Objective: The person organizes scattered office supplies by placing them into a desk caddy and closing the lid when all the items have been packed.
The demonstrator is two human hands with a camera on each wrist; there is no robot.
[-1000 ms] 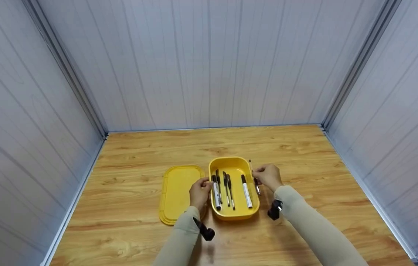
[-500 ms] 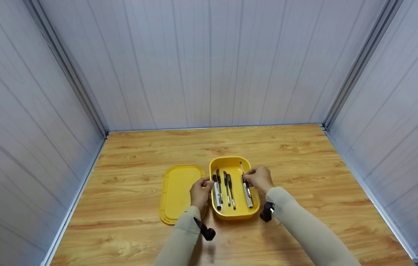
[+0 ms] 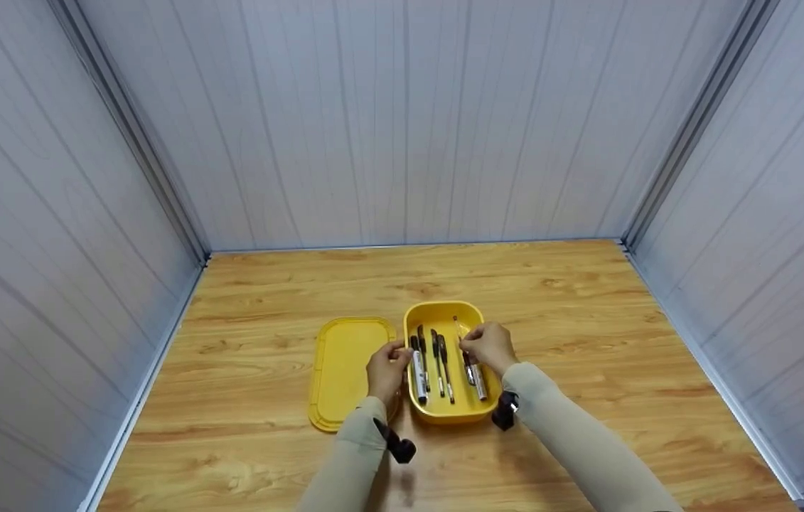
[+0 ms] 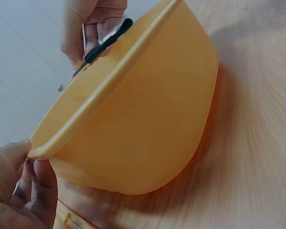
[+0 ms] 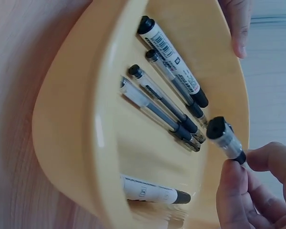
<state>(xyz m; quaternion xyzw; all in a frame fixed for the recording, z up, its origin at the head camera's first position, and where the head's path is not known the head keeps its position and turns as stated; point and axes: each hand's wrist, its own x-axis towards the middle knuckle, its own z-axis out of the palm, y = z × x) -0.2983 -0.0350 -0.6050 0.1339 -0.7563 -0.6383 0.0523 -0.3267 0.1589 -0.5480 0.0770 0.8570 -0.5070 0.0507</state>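
Note:
My left hand (image 3: 385,370) pinches the left rim of an open yellow plastic box (image 4: 143,114), thumb on top and fingers below in the left wrist view. Over the box's right part, my right hand (image 3: 490,345) holds a pen (image 5: 227,143) with a clear barrel and black parts, between thumb and fingers. The pen hangs above the box floor. Inside lie several clear pens with black grips (image 5: 164,105), side by side. A white marker with black ends (image 5: 169,57) lies left of them; another white marker (image 5: 155,190) lies near the right wall, beneath the held pen.
A flat yellow lid (image 3: 352,370) lies on the wooden table (image 3: 245,398), just left of the box. Pale panel walls (image 3: 402,128) enclose the table at the back and both sides.
My right hand has moved left with the pen, from outside the box's right wall to over its inside. The left hand has stayed at the left rim.

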